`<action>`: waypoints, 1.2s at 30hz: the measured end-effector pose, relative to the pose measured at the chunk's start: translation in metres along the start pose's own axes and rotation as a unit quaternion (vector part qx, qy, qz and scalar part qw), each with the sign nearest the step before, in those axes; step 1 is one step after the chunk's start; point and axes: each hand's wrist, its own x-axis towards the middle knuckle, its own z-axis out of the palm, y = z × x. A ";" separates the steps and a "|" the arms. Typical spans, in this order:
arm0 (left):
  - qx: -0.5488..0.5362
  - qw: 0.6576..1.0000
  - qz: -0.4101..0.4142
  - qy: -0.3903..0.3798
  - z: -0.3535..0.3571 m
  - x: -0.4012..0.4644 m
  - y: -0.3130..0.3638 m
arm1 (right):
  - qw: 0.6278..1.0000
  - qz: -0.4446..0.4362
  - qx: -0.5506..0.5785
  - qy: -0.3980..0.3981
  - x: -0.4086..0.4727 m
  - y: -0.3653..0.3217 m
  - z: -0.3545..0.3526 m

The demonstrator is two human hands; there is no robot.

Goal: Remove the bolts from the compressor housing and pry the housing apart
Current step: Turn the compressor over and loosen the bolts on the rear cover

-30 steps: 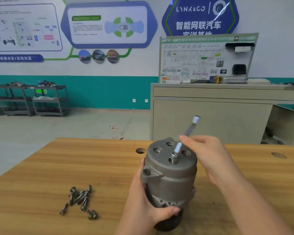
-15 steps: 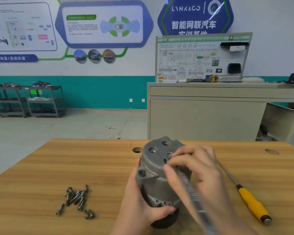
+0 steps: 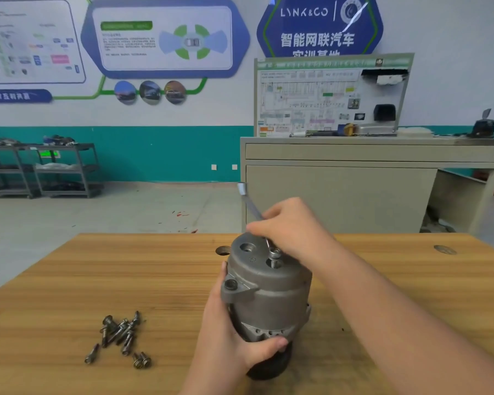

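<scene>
The wooden table (image 3: pixel 69 280) carries the compressor housing (image 3: pixel 265 292), which stands upright on its pulley end near the front centre of the table.

The left hand (image 3: pixel 228 346) wraps around the lower part of the housing, thumb across the front flange, and steadies it. The right hand (image 3: pixel 291 226) is above the housing's top face, its fingers closed around the shaft of a socket wrench (image 3: pixel 250 205). The wrench's lower end sits on a bolt (image 3: pixel 274 256) that stands proud of the top face, threads exposed below the head.

Step in hand, by judgement: bolt removal, at a late stage. The pile of loose bolts (image 3: pixel 120 337) lies on the table to the left, well apart from the housing. The raised bolt appears nearly free.

The next move calls for finishing the unscrewing, lifting the bolt clear, and keeping the left hand firm so that the housing does not tip. Prying has not begun; the housing halves remain joined.

Limits of view:
- The right hand covers the far side of the top face; any bolts remaining there cannot be counted.
- The wrench is motion-blurred; its exact type is uncertain.
- The pulley end is largely hidden behind the left hand.
- No pry tool is visible in this view.
</scene>
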 end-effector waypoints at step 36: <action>0.107 0.992 0.043 -0.045 -0.006 0.000 -0.021 | 0.921 -0.368 -0.102 0.081 -0.075 0.005 0.015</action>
